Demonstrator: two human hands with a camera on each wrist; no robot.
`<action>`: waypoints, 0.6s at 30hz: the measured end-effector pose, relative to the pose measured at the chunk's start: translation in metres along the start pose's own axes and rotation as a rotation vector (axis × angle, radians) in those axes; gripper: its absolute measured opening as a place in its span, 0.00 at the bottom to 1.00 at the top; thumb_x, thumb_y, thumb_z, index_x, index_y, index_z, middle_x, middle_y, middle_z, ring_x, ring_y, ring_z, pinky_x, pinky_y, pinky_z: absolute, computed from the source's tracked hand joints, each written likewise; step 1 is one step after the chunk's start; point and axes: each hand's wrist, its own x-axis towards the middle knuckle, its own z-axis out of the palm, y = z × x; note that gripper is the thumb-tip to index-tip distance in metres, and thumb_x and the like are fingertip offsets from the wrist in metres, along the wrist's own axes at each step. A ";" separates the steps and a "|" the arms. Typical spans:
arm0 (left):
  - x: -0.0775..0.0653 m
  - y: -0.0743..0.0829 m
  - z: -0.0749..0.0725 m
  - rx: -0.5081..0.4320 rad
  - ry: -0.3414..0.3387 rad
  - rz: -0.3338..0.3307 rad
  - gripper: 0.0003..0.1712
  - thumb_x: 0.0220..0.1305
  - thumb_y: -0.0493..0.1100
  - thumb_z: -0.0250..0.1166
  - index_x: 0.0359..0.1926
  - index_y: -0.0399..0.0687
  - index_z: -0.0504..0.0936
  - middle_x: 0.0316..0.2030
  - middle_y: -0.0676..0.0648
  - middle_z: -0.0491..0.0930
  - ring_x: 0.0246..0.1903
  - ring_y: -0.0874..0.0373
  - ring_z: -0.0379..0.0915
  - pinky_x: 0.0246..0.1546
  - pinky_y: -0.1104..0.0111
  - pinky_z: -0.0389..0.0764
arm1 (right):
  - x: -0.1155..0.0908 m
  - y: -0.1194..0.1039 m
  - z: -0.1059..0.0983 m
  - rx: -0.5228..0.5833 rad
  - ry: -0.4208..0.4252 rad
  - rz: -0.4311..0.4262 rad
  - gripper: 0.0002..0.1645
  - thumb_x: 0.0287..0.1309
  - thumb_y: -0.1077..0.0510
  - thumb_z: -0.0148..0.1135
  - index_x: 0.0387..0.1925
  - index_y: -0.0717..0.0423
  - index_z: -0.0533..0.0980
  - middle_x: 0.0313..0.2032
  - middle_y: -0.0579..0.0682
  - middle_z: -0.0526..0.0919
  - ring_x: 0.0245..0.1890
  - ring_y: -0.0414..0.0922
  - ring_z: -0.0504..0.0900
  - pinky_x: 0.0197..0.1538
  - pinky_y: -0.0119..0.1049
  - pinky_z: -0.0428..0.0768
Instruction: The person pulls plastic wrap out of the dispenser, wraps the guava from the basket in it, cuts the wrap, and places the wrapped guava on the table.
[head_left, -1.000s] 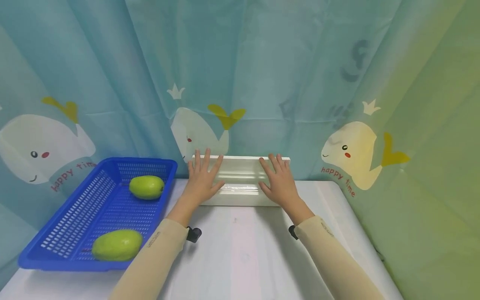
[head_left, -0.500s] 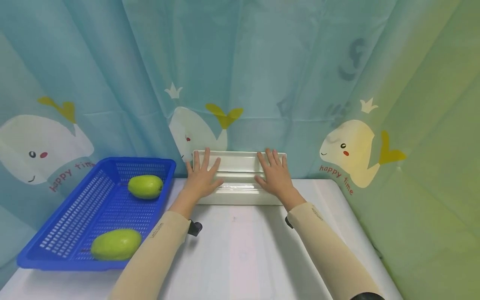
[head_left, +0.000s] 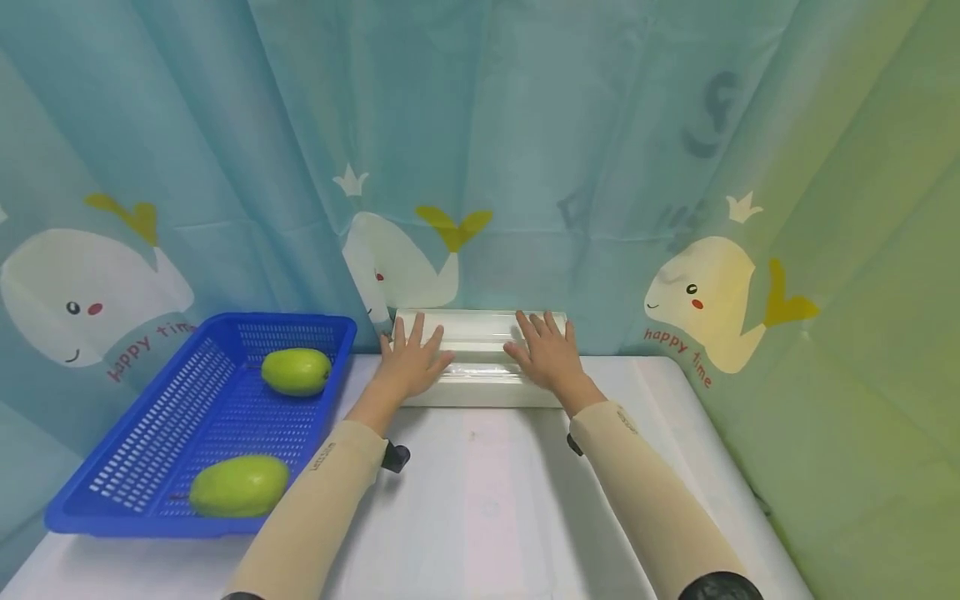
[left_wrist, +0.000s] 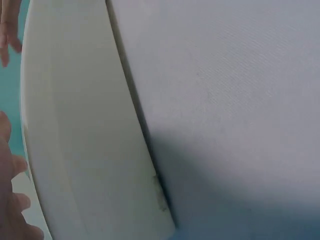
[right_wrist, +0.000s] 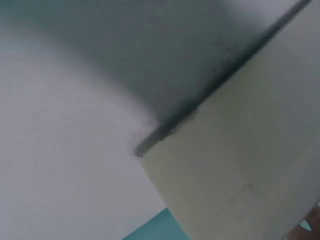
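A long white box (head_left: 487,396) stands at the back of the table, its raised lid (head_left: 472,323) leaning toward the curtain. A shiny clear strip (head_left: 474,369) shows inside it. My left hand (head_left: 408,371) lies over the box's left end, fingers spread and straight, fingertips at the lid. Likewise my right hand (head_left: 551,360) reaches over the right end with its fingers extended up the lid. In the left wrist view the white front wall (left_wrist: 90,120) fills the left part, with fingers (left_wrist: 20,202) along its edge. The right wrist view shows a lower corner of the box (right_wrist: 225,165).
On the left stands a blue perforated basket (head_left: 67,518) with two smooth oval green fruits, one at the back (head_left: 296,372) and one in front (head_left: 240,486). A whale-print curtain (head_left: 525,167) hangs right behind the white table (head_left: 487,500).
The lid has tipped further back toward the curtain, first showing its inner face. Both hands have followed it, the right one shifting slightly left. The basket and fruits stay put.
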 end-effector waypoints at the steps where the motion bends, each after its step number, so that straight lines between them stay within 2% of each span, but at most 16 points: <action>1: 0.000 0.000 0.001 -0.002 -0.002 -0.003 0.40 0.76 0.66 0.39 0.79 0.52 0.50 0.79 0.36 0.35 0.74 0.27 0.26 0.67 0.29 0.40 | -0.001 0.001 0.002 0.002 -0.017 0.004 0.45 0.72 0.29 0.32 0.80 0.46 0.45 0.76 0.57 0.56 0.78 0.59 0.45 0.74 0.66 0.40; 5: -0.002 -0.003 0.002 0.011 -0.007 -0.009 0.38 0.77 0.64 0.37 0.79 0.52 0.51 0.78 0.36 0.38 0.74 0.26 0.29 0.68 0.30 0.40 | -0.005 0.003 0.005 0.006 -0.044 0.006 0.42 0.74 0.30 0.29 0.79 0.45 0.47 0.75 0.58 0.57 0.77 0.61 0.45 0.74 0.66 0.40; 10: -0.010 -0.006 0.000 -0.003 0.021 0.018 0.34 0.79 0.59 0.40 0.77 0.50 0.57 0.77 0.33 0.46 0.73 0.26 0.38 0.68 0.31 0.49 | -0.014 0.009 0.002 0.053 0.007 -0.055 0.38 0.75 0.34 0.35 0.77 0.47 0.56 0.74 0.60 0.60 0.76 0.62 0.50 0.74 0.65 0.44; 14: -0.023 -0.005 -0.005 -0.017 0.101 0.068 0.27 0.78 0.50 0.48 0.71 0.46 0.69 0.71 0.32 0.61 0.69 0.28 0.55 0.63 0.35 0.64 | -0.026 0.017 -0.002 0.107 0.097 -0.149 0.31 0.74 0.41 0.48 0.68 0.52 0.70 0.68 0.62 0.69 0.70 0.62 0.64 0.71 0.61 0.59; 16: -0.029 -0.005 -0.006 -0.010 0.148 0.089 0.23 0.76 0.47 0.52 0.66 0.46 0.75 0.67 0.34 0.69 0.65 0.31 0.64 0.58 0.38 0.72 | -0.033 0.022 -0.003 0.135 0.137 -0.188 0.27 0.71 0.43 0.55 0.62 0.54 0.76 0.63 0.61 0.74 0.64 0.61 0.72 0.66 0.58 0.68; 18: -0.035 -0.005 -0.008 0.007 0.187 0.108 0.19 0.75 0.46 0.54 0.61 0.47 0.80 0.63 0.36 0.73 0.62 0.34 0.68 0.54 0.39 0.76 | -0.039 0.027 -0.004 0.156 0.155 -0.209 0.23 0.68 0.44 0.59 0.56 0.54 0.80 0.57 0.59 0.79 0.57 0.59 0.76 0.59 0.56 0.74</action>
